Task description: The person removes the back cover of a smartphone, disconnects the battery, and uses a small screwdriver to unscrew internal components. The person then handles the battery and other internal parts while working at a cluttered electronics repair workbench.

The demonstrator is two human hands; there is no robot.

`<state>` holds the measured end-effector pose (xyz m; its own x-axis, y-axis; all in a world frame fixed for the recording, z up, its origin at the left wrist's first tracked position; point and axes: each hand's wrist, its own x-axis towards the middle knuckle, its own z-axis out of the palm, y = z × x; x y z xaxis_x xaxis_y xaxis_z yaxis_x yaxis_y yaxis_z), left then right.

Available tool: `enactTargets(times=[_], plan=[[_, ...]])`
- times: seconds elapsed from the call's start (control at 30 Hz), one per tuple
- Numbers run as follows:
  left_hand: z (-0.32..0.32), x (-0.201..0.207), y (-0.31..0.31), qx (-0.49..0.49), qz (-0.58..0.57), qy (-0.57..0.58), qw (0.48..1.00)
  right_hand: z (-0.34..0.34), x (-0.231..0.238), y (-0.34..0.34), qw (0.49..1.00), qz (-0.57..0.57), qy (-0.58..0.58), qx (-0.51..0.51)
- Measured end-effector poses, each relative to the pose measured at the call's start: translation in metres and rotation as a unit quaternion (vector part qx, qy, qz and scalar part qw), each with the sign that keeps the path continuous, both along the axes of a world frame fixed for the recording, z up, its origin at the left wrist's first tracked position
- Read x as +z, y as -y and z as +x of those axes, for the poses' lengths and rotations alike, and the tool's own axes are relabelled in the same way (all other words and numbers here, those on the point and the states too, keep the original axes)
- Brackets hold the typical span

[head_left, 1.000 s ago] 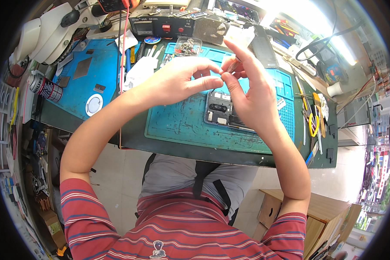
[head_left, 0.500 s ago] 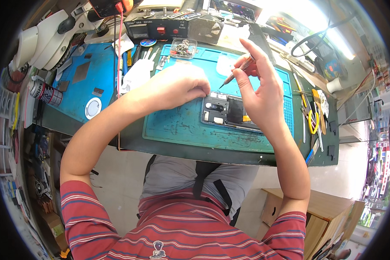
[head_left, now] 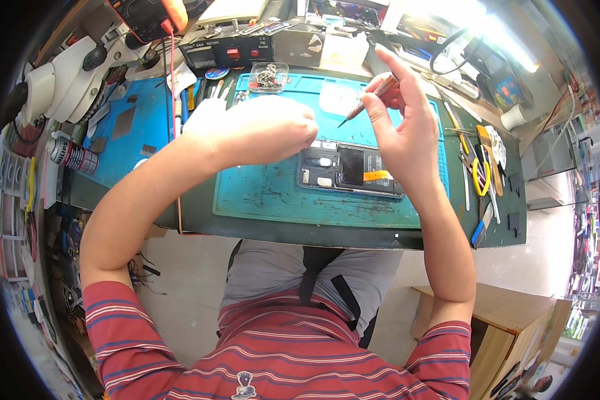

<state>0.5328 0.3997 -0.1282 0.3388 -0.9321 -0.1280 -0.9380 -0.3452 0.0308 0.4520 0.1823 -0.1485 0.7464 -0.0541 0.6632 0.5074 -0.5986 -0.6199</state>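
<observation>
An opened phone (head_left: 351, 167) with dark inner parts and an orange flex strip lies on a blue-green work mat (head_left: 260, 200). Just beyond its left end is my left hand (head_left: 273, 130), fingers curled together; whatever they may hold is hidden. My right hand (head_left: 410, 130) is raised over the phone's right part, gripping a slim precision screwdriver (head_left: 370, 101) between thumb and fingers. The dark tip of the screwdriver points down and left, above the mat and apart from the phone.
A clear box of small parts (head_left: 269, 78) stands at the mat's back edge. White microscope (head_left: 63, 77) and spray can (head_left: 73, 155) are at the left. Yellow-handled pliers (head_left: 480, 177) and other hand tools lie right of the mat. A black bench unit (head_left: 227, 50) stands behind.
My left hand has lifted slightly from beside the phone's corner, its fingers curled tighter. My right hand still holds the screwdriver much as before. The whole view has shifted a little.
</observation>
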Motion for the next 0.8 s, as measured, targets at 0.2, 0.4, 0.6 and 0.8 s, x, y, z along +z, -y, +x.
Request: enactTargets(times=[0.2, 0.4, 0.6, 0.8], plan=[[0.015, -0.011, 0.0, -0.062, -0.013, 0.025, 0.998, -0.001, 0.004, 0.015, 0.999, 0.045, 0.001, -0.03], [0.016, -0.014, 0.002, -0.089, -0.037, 0.037, 0.995, -0.003, 0.007, 0.021, 0.996, 0.082, 0.004, -0.038], [0.025, -0.021, -0.006, -0.12, -0.082, 0.058, 0.988, -0.004, 0.007, 0.026, 0.995, 0.097, 0.01, -0.034], [0.027, -0.017, -0.014, -0.072, -0.104, -0.069, 0.99, -0.006, 0.01, 0.028, 0.996, 0.07, -0.016, -0.046]])
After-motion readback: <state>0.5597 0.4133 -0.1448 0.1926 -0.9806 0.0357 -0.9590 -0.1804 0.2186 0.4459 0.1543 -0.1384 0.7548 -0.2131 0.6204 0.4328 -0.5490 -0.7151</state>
